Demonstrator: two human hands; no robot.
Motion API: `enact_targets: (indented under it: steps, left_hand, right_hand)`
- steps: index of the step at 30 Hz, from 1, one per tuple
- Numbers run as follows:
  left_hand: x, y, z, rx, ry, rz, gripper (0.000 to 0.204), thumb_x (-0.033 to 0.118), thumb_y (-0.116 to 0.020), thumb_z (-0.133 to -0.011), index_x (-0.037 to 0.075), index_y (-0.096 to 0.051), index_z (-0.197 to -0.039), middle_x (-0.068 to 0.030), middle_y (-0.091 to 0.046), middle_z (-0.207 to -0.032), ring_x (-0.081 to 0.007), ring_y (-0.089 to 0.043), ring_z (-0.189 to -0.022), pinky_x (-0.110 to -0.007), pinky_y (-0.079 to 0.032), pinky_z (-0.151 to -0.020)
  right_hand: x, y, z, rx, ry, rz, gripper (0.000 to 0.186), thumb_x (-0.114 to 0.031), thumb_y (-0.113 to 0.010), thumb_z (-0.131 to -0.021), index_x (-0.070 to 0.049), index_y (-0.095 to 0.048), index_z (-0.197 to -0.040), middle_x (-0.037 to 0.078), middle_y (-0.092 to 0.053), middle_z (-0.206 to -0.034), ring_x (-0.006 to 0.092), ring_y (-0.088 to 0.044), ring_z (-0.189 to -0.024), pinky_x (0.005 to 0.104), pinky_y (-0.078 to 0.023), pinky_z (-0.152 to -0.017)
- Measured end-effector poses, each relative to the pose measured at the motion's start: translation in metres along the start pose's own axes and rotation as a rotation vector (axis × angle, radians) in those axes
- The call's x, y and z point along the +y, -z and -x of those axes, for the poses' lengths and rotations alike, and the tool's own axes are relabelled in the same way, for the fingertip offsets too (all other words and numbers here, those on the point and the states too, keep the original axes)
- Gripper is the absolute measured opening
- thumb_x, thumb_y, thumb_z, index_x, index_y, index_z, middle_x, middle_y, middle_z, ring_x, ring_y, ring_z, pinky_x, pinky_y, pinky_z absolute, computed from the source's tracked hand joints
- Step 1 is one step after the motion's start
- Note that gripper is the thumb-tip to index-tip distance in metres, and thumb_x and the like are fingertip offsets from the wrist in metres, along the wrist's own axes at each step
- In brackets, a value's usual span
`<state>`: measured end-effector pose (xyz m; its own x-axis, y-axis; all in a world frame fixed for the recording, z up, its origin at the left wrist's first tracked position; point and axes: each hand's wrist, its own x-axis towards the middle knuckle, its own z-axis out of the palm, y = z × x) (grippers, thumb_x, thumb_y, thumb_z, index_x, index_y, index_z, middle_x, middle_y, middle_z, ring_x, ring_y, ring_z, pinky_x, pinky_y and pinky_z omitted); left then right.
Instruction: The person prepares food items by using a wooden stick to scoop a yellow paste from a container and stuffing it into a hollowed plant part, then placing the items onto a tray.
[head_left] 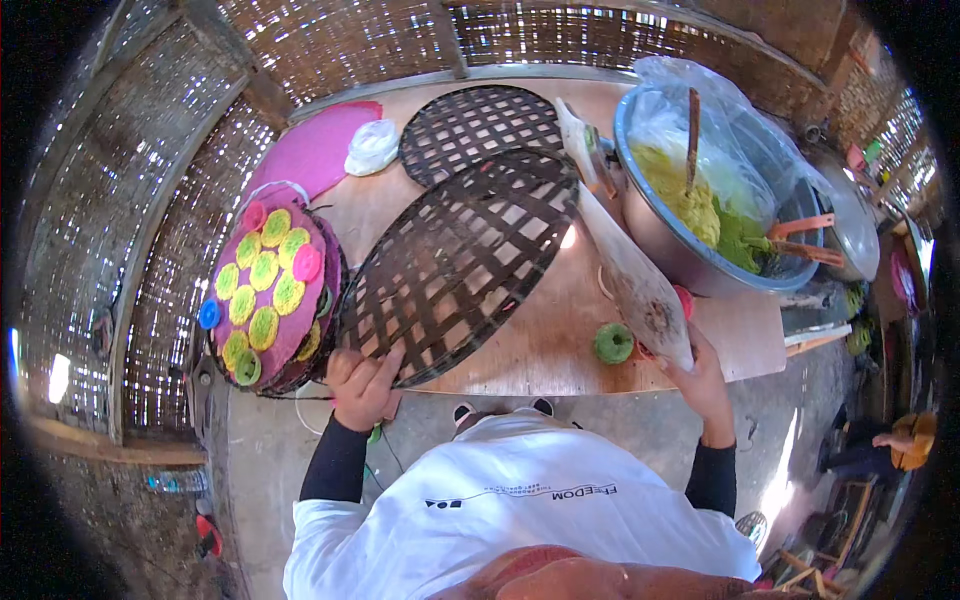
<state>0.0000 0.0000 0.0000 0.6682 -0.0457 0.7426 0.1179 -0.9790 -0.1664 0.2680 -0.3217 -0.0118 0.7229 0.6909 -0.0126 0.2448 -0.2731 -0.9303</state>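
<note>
My left hand [365, 385] grips the near left rim of a dark round woven tray [450, 270], which tilts up from the table. My right hand [700, 385] closes on the lower end of a long, whitish, limp-looking sheet [645, 285], its upper end by the tray's right rim. What this sheet is, I cannot tell. Left of my left hand, a stack of woven trays bears a pink sheet [268, 322] with several yellow-green lacy rounds [264, 271]. Pink, blue and green ring-like pieces lie along its edge. A green ring-shaped piece [613, 343] rests near my right hand.
A second woven tray [480, 125], a round pink sheet [315, 150] and a white plastic bundle [372, 147] lie at the back. On the right stands a large basin [632, 190] with yellow and green dough-like stuff, sticks and clear plastic. Woven walls [350, 50] enclose the table [740, 340].
</note>
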Motion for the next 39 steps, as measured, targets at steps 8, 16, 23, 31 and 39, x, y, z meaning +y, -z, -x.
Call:
enact_targets:
  steps: [8,16,23,31,39]
  left_hand:
    - [0.009,-0.035,-0.01,0.045,-0.056,0.064,0.034,0.008,-0.066,-0.052,0.012,-0.064,-0.086,0.0042,-0.04,-0.064,-0.0146,-0.042,-0.062,-0.03,-0.033,-0.053]
    - [0.027,-0.048,0.008,-0.175,-0.203,0.141,0.029,0.011,-0.06,-0.058,0.012,-0.063,-0.087,0.0036,-0.043,-0.066,-0.0152,-0.045,-0.065,-0.029,-0.038,-0.057]
    - [0.052,-0.039,-0.013,-0.658,0.056,0.404,0.059,0.049,-0.063,-0.066,0.013,-0.054,-0.112,-0.0048,-0.048,-0.108,-0.0249,-0.041,-0.101,-0.042,-0.029,-0.088]
    - [0.018,-0.028,-0.024,-0.29,0.276,0.197,0.082,0.049,-0.063,-0.067,0.003,-0.033,-0.128,-0.0186,-0.033,-0.128,-0.0377,-0.025,-0.121,-0.047,-0.018,-0.1]
    - [-0.069,0.03,0.083,0.09,0.798,0.189,0.079,0.046,-0.063,-0.068,0.003,-0.034,-0.128,-0.0181,-0.035,-0.128,-0.0366,-0.027,-0.12,-0.046,-0.02,-0.099]
  right_hand:
    - [-0.015,0.043,0.03,0.003,-0.083,0.086,0.063,-0.019,-0.069,-0.065,0.004,-0.044,-0.118,0.014,-0.055,-0.106,0.0183,-0.051,-0.098,0.0298,-0.038,-0.087]
    - [0.003,0.079,0.071,0.088,-0.131,-0.081,0.066,-0.031,-0.067,-0.067,0.004,-0.044,-0.118,0.01,-0.054,-0.108,0.0166,-0.05,-0.1,0.0294,-0.037,-0.087]
    - [-0.023,0.032,0.004,-0.16,0.13,-0.079,0.072,-0.034,-0.068,-0.065,0.005,-0.043,-0.12,0.012,-0.053,-0.112,0.0183,-0.049,-0.104,0.0303,-0.036,-0.09]
    - [-0.099,-0.093,-0.075,-0.846,0.265,-0.091,0.073,-0.035,-0.069,-0.07,0.005,-0.039,-0.123,0.019,-0.05,-0.117,0.0238,-0.049,-0.109,0.0319,-0.035,-0.093]
    - [-0.185,-0.246,-0.192,-1.014,0.563,-0.067,0.036,-0.019,-0.061,-0.079,-0.003,-0.053,-0.11,0.009,-0.059,-0.097,0.0154,-0.055,-0.094,0.0291,-0.045,-0.078]
